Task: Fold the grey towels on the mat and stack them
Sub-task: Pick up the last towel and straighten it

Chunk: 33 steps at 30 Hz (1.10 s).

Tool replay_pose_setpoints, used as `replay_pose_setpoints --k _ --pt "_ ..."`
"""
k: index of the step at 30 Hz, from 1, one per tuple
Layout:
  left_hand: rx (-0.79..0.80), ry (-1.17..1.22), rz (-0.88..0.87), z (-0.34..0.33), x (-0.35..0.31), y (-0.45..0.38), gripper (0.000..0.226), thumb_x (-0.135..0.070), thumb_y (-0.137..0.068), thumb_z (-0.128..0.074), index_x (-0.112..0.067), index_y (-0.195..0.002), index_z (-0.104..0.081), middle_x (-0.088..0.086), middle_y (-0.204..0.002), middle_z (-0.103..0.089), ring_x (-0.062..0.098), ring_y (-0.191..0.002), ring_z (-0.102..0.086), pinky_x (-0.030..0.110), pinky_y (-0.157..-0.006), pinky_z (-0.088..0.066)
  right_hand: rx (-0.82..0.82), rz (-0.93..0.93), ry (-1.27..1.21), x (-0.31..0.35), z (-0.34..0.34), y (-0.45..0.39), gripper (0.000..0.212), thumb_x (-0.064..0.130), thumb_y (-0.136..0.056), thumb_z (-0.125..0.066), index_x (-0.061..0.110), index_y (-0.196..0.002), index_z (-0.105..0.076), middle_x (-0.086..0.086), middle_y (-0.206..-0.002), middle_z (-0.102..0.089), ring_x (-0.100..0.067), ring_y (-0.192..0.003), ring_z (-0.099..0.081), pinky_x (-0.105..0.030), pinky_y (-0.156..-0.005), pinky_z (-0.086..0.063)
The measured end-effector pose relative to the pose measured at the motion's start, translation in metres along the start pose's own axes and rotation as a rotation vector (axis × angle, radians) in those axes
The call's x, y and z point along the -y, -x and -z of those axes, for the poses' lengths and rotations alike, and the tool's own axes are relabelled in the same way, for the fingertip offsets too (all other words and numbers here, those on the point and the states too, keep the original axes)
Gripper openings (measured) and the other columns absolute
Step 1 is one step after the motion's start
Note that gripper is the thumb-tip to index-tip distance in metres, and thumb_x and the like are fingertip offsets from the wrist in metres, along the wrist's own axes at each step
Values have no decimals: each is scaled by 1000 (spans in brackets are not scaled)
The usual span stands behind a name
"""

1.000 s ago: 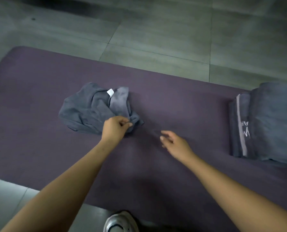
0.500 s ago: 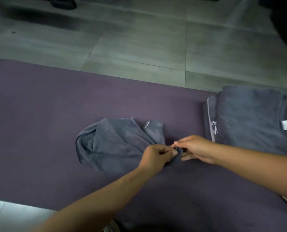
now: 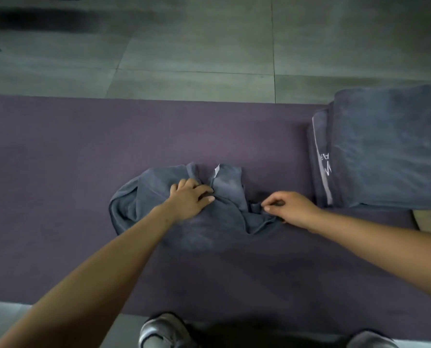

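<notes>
My left hand (image 3: 189,197) lies on top of the crumpled grey towel (image 3: 184,212), fingers bent into the folds near its white tag (image 3: 217,170); I think they are gripping cloth, though the fingertips are partly buried. My right hand (image 3: 291,209) pinches the towel's right corner between thumb and fingers, low against the purple mat (image 3: 58,159). The towel sits bunched mid-mat. The stack of folded grey towels (image 3: 385,151) rests at the mat's far right end, well apart from it. Grey floor tiles (image 3: 196,46) lie beyond, and my shoe (image 3: 164,330) shows at the near edge.
</notes>
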<state>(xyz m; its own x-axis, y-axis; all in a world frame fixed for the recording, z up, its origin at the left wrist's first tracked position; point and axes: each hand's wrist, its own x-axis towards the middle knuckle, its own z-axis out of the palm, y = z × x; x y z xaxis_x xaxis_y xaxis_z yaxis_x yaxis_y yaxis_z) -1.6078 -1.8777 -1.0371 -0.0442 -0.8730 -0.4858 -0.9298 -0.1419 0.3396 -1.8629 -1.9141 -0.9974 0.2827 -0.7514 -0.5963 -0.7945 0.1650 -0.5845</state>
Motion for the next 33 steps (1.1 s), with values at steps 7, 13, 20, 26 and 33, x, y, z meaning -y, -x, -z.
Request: replay_pose_setpoints --k 7,13,20,26,33 --pt "-62 -7 -152 2 9 11 31 -51 -89 -53 -22 -86 -62 -10 -106 -37 17 -119 -34 34 -114 -2 -92 133 136 4 -14 -8 31 41 -82 -66 24 -108 -63 4 -106 -54 -12 -101 -54 -25 -90 -41" --pt "-379 -150 -489 -14 18 52 60 -49 -99 -21 -14 -70 -60 -1 -65 -61 20 -68 -59 39 -99 -38 75 -13 -5 30 -29 -25 56 55 -86 -55 5 -111 -62 -7 -104 -66 -20 -98 -61 -32 -84 -45" --pt "-151 171 -60 -26 7 68 31 -37 -99 -40 -13 -81 -49 -5 -66 -51 21 -67 -56 33 -64 -40 2 18 -113 46 -47 -32 22 35 -83 -68 18 -92 -58 7 -85 -55 -12 -84 -53 -24 -71 -39" --pt "-179 633 229 -22 8 21 32 -25 -98 -48 -11 -127 -53 6 -127 -54 20 -113 -53 21 -94 -37 -118 350 23 46 -60 -22 23 31 -84 -67 20 -102 -60 10 -86 -50 -3 -74 -48 -20 -71 -35" --pt "53 1012 319 -23 3 -4 42 -31 -99 -47 -9 -134 -51 12 -124 -60 19 -109 -58 33 -99 -45 68 49 -120 49 -74 -36 40 44 -83 -65 11 -104 -65 -2 -108 -67 -17 -102 -61 -34 -91 -46"
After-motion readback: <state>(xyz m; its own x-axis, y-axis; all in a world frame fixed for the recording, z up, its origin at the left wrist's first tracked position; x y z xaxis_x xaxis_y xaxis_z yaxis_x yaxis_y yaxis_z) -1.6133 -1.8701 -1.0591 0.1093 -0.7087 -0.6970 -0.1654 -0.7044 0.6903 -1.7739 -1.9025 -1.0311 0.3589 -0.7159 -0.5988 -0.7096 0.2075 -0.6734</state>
